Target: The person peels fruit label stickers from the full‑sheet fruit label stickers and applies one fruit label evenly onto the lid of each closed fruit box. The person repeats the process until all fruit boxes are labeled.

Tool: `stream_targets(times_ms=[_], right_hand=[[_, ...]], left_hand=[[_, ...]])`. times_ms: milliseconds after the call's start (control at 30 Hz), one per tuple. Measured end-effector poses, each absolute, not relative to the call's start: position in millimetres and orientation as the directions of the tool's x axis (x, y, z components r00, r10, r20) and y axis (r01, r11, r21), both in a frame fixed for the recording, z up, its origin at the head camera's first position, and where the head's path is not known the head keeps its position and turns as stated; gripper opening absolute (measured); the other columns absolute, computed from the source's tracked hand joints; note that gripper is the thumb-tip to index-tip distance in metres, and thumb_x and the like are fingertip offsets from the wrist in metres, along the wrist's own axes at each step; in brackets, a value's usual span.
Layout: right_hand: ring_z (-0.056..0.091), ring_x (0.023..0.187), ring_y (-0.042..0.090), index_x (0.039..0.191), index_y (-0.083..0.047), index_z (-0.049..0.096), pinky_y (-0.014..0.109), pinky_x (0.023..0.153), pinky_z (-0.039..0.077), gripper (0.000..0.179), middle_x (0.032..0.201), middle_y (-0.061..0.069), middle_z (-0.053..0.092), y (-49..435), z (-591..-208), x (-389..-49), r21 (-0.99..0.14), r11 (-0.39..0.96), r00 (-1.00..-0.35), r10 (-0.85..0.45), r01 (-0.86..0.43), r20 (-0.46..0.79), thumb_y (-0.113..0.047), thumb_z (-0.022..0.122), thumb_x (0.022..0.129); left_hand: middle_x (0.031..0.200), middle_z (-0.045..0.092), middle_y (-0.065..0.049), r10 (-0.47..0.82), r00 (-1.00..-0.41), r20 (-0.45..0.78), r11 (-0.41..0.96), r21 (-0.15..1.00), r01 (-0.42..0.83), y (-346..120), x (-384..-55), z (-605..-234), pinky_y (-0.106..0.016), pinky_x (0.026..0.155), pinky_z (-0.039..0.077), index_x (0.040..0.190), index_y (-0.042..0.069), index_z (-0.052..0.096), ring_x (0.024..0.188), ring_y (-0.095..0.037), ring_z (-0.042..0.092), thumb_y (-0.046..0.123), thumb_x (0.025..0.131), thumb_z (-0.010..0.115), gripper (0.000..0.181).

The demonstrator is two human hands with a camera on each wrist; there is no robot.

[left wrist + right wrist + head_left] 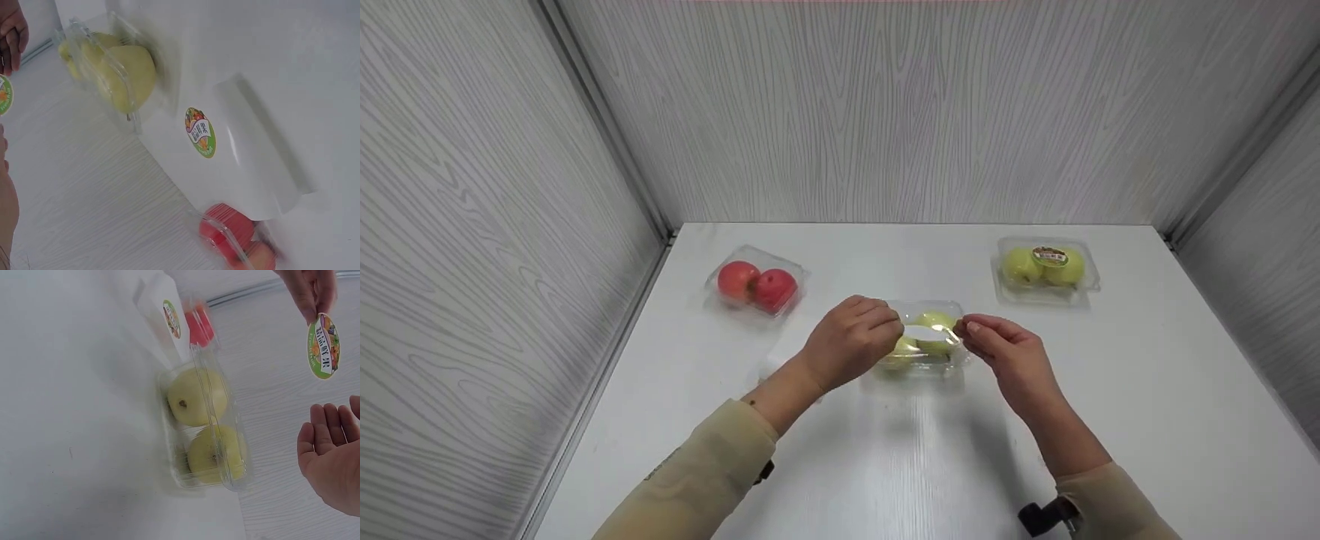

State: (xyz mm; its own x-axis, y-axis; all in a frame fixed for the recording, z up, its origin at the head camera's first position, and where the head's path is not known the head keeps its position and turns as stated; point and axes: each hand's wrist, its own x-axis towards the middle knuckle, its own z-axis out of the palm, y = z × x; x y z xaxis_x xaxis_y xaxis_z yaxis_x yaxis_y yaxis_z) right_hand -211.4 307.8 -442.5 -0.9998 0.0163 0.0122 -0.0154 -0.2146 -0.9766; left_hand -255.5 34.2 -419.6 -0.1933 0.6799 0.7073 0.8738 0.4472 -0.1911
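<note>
My left hand (pixel 853 339) pinches an oval fruit sticker (pixel 323 346) by its edge, above a clear clamshell box (pixel 922 367) of yellow-green pears (pixel 197 396). From the head view the sticker's white back shows between the hands. My right hand (pixel 1012 360) is just right of the sticker, its fingers bent loosely; in the right wrist view, a small gap separates those fingertips (pixel 318 410) from the sticker. Left of the box lies a curled white backing sheet (pixel 242 152) with another oval sticker (pixel 200 133) on it, partly hidden by my left arm in the head view.
Back left on the white table (pixel 1147 390) sits a clear box of red apples (pixel 756 285). A second box of yellow-green pears (pixel 1046 268), bearing an oval label (pixel 1050 256), stands at the back right. Grey wood-grain panels (pixel 885 112) enclose the table's back and sides.
</note>
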Motion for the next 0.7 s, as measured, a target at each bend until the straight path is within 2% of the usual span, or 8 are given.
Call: stream_targets(times_ms=[133, 333, 533, 700], right_hand=[[0.073, 0.115, 0.023, 0.124, 0.010, 0.070, 0.037, 0.105, 0.054, 0.024, 0.115, 0.011, 0.078, 308.5, -441.5, -214.3, -0.974, -0.224, -1.000, 0.016, -0.013, 0.009, -0.003, 0.065, 0.104], [0.074, 0.113, 0.021, 0.123, 0.009, 0.071, 0.039, 0.107, 0.053, 0.023, 0.114, 0.010, 0.078, 308.5, -442.0, -219.1, -0.970, -0.244, -1.000, 0.002, -0.001, 0.000, 0.003, 0.065, 0.102], [0.074, 0.113, 0.018, 0.124, 0.007, 0.072, 0.035, 0.104, 0.054, 0.024, 0.114, 0.008, 0.078, 308.0, -444.4, -224.4, -0.976, -0.217, -0.999, -0.035, 0.024, -0.017, 0.002, 0.067, 0.101], [0.073, 0.113, 0.018, 0.123, 0.006, 0.073, 0.037, 0.105, 0.053, 0.023, 0.114, 0.008, 0.078, 306.8, -447.9, -229.5, -0.982, -0.184, -0.997, -0.074, 0.051, -0.038, -0.002, 0.068, 0.102]], left_hand=[[0.093, 0.078, -0.001, 0.616, -0.359, 0.701, 0.476, 0.033, 0.879, 38.4, -254.8, -415.9, -0.034, 0.081, 0.058, 0.093, 0.010, 0.080, 0.093, -0.018, 0.073, 0.002, 0.093, 0.075, 0.009], [0.093, 0.079, -0.001, 0.588, -0.561, 0.582, 0.498, 0.286, 0.819, 42.8, -253.6, -411.2, -0.038, 0.082, 0.058, 0.095, 0.010, 0.082, 0.091, -0.019, 0.073, 0.005, 0.095, 0.075, 0.009], [0.096, 0.080, -0.004, 0.535, -0.725, 0.434, 0.510, 0.518, 0.686, 46.9, -253.5, -409.0, -0.036, 0.085, 0.059, 0.098, 0.007, 0.083, 0.091, -0.020, 0.074, 0.009, 0.097, 0.073, 0.011], [0.091, 0.079, -0.002, 0.499, -0.802, 0.329, 0.499, 0.647, 0.576, 49.4, -255.9, -410.4, -0.033, 0.082, 0.058, 0.096, 0.007, 0.084, 0.086, -0.014, 0.071, 0.010, 0.096, 0.073, 0.011]])
